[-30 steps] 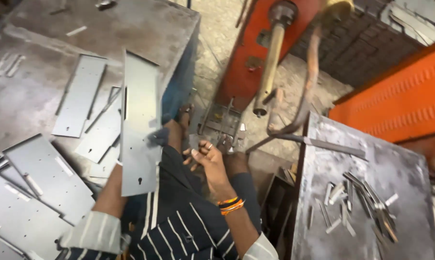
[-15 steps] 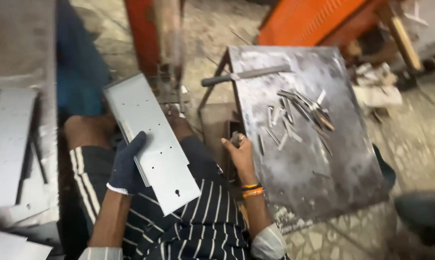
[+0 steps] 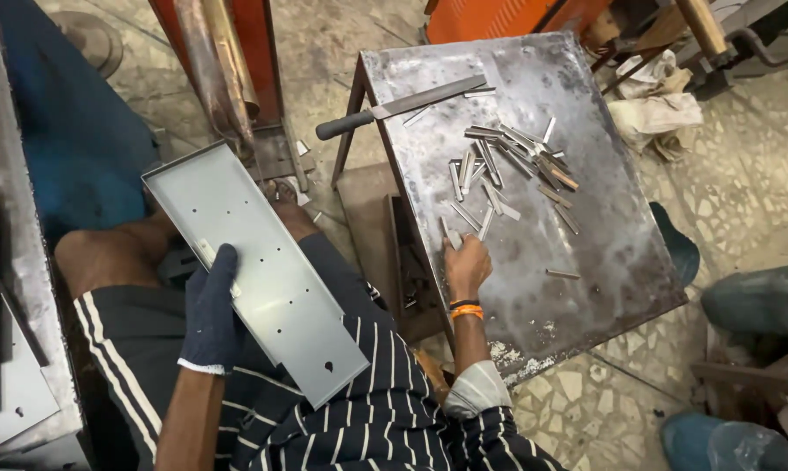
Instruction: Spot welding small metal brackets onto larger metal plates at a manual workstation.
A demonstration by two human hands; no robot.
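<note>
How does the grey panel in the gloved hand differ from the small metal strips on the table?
The grey sheet panel is one long, wide piece with raised edges and punched holes; the small strips are many narrow, plain bits. The panel is held off the lap by the gloved left hand; the strips lie loose on the steel table, with the bare right hand at the nearest ones. The panel looks matte and even, the strips shinier. Both appear to be metal.

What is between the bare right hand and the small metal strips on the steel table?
Nothing visible. The right hand rests at the near edge of the grey steel table, already touching one short metal strip; the loose pile of strips lies beyond, unobstructed.
</note>
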